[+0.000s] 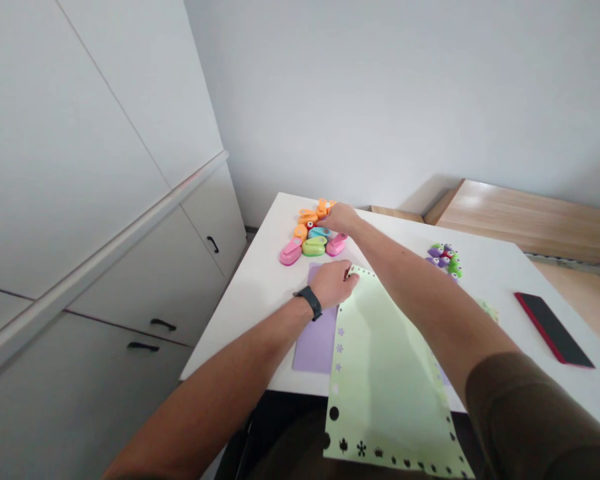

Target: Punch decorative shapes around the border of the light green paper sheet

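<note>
Pale green, a single sheet of paper (380,360) lies over a purple sheet (310,347) and overhangs the near edge of the white tabletop (240,320), shaped holes along its borders. Beyond it I count two pink punches (291,252), one green punch (314,247), one blue punch (319,232) and several orange punches (307,217), partly covered. Over right are a bunch of small punches (445,260), too crowded to count, and one dark slab (553,329) with a red edge. Two hands: the left hand (334,285) pinches the paper's far left corner; the right hand (337,217) is at the orange punches, fingers bent, though I can't tell whether they grip one.
</note>
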`<action>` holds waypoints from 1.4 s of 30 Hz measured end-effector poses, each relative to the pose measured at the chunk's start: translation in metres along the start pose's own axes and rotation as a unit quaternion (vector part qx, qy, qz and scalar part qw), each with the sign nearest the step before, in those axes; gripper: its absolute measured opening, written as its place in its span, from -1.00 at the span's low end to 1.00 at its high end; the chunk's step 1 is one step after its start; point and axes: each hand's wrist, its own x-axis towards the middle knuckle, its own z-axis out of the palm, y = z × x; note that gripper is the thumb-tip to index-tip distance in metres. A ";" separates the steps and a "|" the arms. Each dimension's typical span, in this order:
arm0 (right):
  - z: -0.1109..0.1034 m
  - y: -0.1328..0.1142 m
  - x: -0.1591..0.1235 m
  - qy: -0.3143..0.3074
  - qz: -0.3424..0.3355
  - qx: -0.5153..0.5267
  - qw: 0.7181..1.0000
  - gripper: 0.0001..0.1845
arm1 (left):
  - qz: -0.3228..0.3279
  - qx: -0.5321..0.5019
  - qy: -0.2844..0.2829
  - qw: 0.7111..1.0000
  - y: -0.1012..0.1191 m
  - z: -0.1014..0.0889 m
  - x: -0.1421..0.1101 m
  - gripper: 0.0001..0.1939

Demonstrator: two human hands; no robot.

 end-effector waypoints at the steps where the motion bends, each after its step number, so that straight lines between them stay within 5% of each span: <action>1: 0.001 -0.001 0.000 -0.003 0.005 0.006 1.000 -0.49 | 0.000 -0.001 0.000 1.000 0.000 0.000 0.000 -0.74; 8: -0.005 0.011 -0.019 -0.001 0.040 0.095 0.995 -0.55 | 0.005 -0.005 0.005 1.000 -0.001 0.001 0.000 -0.76; 12: -0.011 0.037 -0.043 0.071 0.054 0.186 0.979 -0.56 | 0.008 -0.010 0.007 1.000 -0.003 0.003 0.000 -0.75; 17: -0.003 0.083 -0.086 0.150 0.025 0.378 0.913 -0.58 | 0.006 -0.020 0.016 1.000 -0.004 0.004 0.000 -0.75; 28: 0.038 0.137 -0.190 0.107 -0.027 0.665 0.739 -0.60 | -0.006 -0.044 0.046 0.998 0.000 0.003 -0.001 -0.69; 35: 0.053 0.155 -0.195 0.148 -0.018 0.593 0.791 -0.64 | -0.002 -0.065 0.046 0.997 0.002 0.001 -0.001 -0.70; 42: 0.054 0.148 -0.200 0.109 -0.028 0.499 0.859 -0.55 | -0.004 -0.093 0.051 0.994 0.012 -0.002 -0.004 -0.67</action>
